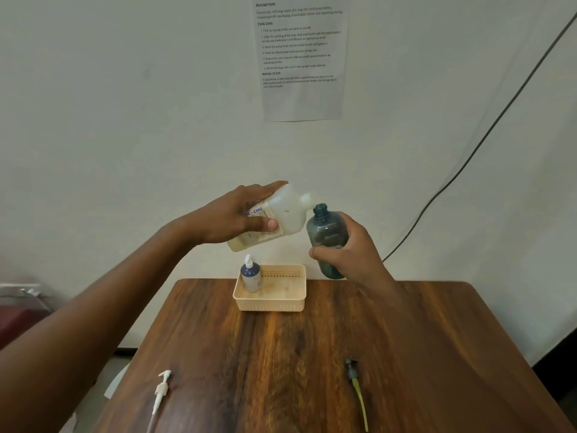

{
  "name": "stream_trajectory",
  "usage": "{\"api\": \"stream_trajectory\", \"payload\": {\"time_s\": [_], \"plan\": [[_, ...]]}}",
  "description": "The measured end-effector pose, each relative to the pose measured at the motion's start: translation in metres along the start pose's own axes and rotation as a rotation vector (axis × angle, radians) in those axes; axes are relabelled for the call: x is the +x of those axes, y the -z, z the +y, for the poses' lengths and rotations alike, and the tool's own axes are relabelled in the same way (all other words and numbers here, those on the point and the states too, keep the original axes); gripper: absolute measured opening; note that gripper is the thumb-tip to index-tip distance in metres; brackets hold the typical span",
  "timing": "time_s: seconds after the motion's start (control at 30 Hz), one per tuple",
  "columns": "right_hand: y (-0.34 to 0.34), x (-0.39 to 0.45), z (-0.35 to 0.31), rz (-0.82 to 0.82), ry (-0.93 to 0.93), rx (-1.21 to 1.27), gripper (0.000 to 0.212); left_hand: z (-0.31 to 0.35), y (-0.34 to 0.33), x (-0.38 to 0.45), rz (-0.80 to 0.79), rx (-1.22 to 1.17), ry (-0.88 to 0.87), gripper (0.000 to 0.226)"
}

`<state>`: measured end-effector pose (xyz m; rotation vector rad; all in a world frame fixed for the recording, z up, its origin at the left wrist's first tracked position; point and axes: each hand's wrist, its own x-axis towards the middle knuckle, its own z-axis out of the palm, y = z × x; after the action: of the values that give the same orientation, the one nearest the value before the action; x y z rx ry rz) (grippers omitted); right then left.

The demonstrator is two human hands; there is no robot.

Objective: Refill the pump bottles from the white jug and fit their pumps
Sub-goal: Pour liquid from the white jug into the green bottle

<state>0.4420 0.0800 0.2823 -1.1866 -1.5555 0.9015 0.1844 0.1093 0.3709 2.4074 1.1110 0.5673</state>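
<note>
Left hand (237,218) grips the tilted white jug (274,218), spout touching the blue bottle (326,237) mouth from the left; right hand (349,254) grasps that near-upright bottle.

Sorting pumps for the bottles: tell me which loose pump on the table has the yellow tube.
The dark pump lying near the table's right front: dark head, yellowish dip tube. The white pump at the left front is white throughout.

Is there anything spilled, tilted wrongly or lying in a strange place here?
No spill shows. The white jug is tilted on purpose, spout at the blue-grey bottle. Only the two loose pumps stand out: the white pump and the dark pump lie flat on the table, unfitted.
</note>
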Motion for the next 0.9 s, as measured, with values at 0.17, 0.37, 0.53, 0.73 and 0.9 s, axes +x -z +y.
{"api": "stream_trajectory", "payload": {"time_s": [0.17, 0.37, 0.53, 0.73, 0.9], "plan": [[-0.001, -0.002, -0.001, 0.006, -0.011, 0.002, 0.063, 0.005, 0.008, 0.005, -0.025, 0.097, 0.009, 0.08], [-0.002, -0.002, -0.001, 0.014, -0.006, 0.009, 0.067, 0.009, 0.018, 0.011, -0.049, 0.217, 0.014, 0.08], [-0.002, -0.002, -0.001, 0.032, -0.002, 0.007, 0.065, 0.013, 0.025, 0.013, -0.064, 0.288, 0.039, 0.086], [-0.002, -0.002, -0.002, 0.041, -0.008, 0.016, 0.067, 0.016, 0.029, 0.019, -0.065, 0.317, 0.016, 0.081], [-0.002, -0.002, -0.002, 0.041, -0.008, 0.01, 0.068, 0.021, 0.035, 0.021, -0.086, 0.332, 0.005, 0.08]]}}
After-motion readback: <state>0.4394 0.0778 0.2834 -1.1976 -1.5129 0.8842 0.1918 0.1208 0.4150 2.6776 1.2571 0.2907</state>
